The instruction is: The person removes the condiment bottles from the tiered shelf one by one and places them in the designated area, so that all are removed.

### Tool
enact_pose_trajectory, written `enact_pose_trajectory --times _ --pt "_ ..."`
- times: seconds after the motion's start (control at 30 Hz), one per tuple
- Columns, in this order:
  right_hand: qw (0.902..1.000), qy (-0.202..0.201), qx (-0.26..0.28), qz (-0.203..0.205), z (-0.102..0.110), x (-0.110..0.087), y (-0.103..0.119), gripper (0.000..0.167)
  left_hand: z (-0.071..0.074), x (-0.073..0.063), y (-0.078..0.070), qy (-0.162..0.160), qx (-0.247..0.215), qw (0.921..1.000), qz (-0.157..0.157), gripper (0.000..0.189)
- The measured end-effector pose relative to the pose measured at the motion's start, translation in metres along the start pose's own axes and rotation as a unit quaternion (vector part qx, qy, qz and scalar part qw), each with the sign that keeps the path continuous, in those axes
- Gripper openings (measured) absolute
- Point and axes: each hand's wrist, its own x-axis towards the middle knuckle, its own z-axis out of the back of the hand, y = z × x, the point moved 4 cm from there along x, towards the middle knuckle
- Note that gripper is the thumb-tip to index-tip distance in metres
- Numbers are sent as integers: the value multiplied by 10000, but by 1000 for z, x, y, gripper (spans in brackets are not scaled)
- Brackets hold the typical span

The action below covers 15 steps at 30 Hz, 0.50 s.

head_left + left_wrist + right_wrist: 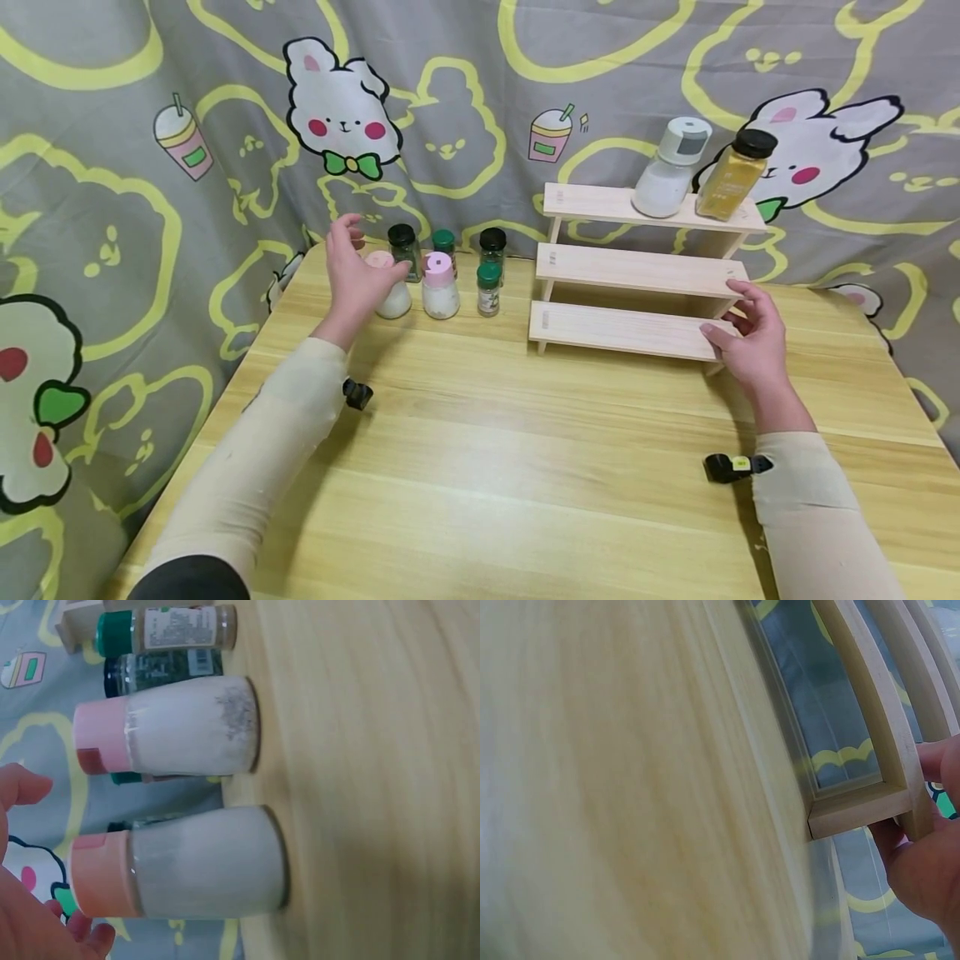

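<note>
My left hand (358, 282) is at the peach-capped shaker jar (202, 862), thumb and fingers spread apart on either side of its cap. A gap shows between thumb and cap in the left wrist view. Beside that jar stands a pink-capped one (440, 292) holding white contents. My right hand (757, 337) grips the right end of the three-tier wooden shelf (622, 331), thumb at the lowest board and fingers by the middle one. On the top board are a white-capped shaker jar (663, 179) and a black-capped jar (726, 187) of yellow powder.
A small green-capped bottle (488, 292) stands right of the pink-capped jar. Behind are black-capped jars (405, 252) and another green-capped bottle (444, 242). A patterned grey curtain (465, 100) hangs along the back of the wooden table (525, 467).
</note>
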Motion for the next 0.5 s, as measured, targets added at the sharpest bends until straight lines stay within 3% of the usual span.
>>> enact_pose_trajectory --times 0.5 --pt "10000 -27 62 5 -1 -1 1 79 -15 8 -37 79 -176 9994 -295 86"
